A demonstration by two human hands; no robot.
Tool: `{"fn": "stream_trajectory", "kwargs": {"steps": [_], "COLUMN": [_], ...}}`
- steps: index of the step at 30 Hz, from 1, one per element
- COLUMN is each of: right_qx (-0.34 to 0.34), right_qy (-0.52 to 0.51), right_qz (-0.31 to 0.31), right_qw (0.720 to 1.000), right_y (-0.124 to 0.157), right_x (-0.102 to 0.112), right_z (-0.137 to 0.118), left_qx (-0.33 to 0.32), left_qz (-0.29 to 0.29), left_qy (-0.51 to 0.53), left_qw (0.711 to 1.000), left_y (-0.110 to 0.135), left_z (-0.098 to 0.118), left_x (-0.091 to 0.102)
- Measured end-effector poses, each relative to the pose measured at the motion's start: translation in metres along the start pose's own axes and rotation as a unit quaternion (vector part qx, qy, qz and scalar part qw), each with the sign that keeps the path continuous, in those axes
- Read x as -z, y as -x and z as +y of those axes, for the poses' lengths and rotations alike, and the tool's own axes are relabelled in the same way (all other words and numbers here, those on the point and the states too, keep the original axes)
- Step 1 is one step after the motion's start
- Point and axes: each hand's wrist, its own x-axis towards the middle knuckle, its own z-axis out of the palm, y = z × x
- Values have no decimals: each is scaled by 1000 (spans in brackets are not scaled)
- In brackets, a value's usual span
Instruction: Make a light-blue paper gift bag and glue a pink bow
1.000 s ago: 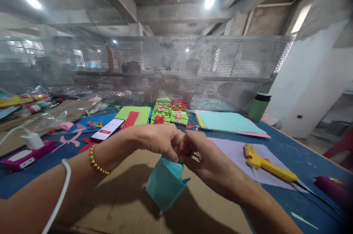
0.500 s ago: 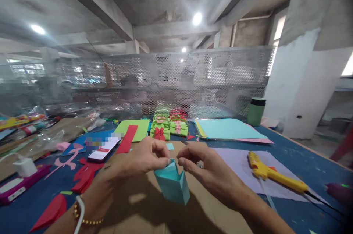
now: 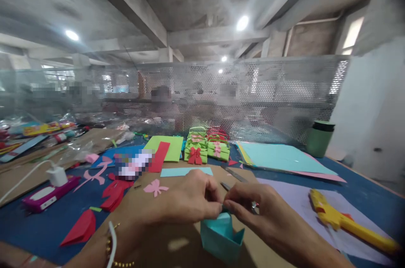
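A small light-blue folded paper box [image 3: 218, 240] with an open top and pointed corner flaps is between my hands, above a brown cardboard sheet [image 3: 177, 255]. My left hand [image 3: 193, 196] pinches its far rim with thumb and finger. Close against it, my right hand [image 3: 257, 205] is closed at the same edge, its fingertips nearly touching the left thumb. What exactly lies between the right fingertips is hidden. Scissors [image 3: 234, 174] lie partly covered behind the right hand. A pale blue paper strip [image 3: 172, 172] and a pink paper bow cut-out [image 3: 155, 188] rest on the cardboard.
A yellow glue gun [image 3: 332, 219] lies on purple paper [image 3: 281, 194] at right. Behind are finished green paper bags [image 3: 196, 146], stacked coloured sheets [image 3: 284, 156] and a green cup [image 3: 320, 139]. At left lie red paper pieces [image 3: 80, 228] and a purple power strip [image 3: 52, 194].
The view has turned left, so things appear further right. My hands have come closer together over the box's rim. The blue strip and pink bow cut-out, hidden before, now show.
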Motion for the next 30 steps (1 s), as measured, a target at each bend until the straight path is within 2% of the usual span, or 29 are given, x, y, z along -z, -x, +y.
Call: {"fn": "stream_trajectory", "kwargs": {"steps": [4,7,12,14,16,20,22,24,27,30], "right_qx": [4,21,40,34,23,-44,-52,-32,-12,-2], "right_qy": [24,30,6,-16,-50,-102,-107,-109,-117,-129], "right_qz": [-5,-1,-18,0,38,115,118,97,81,88], "right_qw": [1000,999,999,999,998,987,986,989,990,988], "right_y": [0,0,1,1,0,-2,-4,-7,-12,-13], "right_x": [4,6,8,10,11,5,-1,-7,-13,-13], "right_z": [-3,-4,-3,-4,-4,4,13,22,32,39], "left_qx": [-16,-35,-39,-37,-36,-27,-22,-26,-48,-117], "left_qz": [-20,-11,-6,29,89,198,216,221,232,235], "left_qy": [16,33,51,90,176,346,388,393,372,295], "left_qw": [1000,999,998,995,980,917,895,892,897,919], "left_y": [0,0,6,7,4,-13,-21,-26,-27,-22], "left_z": [-7,-10,1,2,-6,-39,-54,-63,-65,-58], "left_x": [-1,-4,-4,0,6,13,12,9,5,7]}}
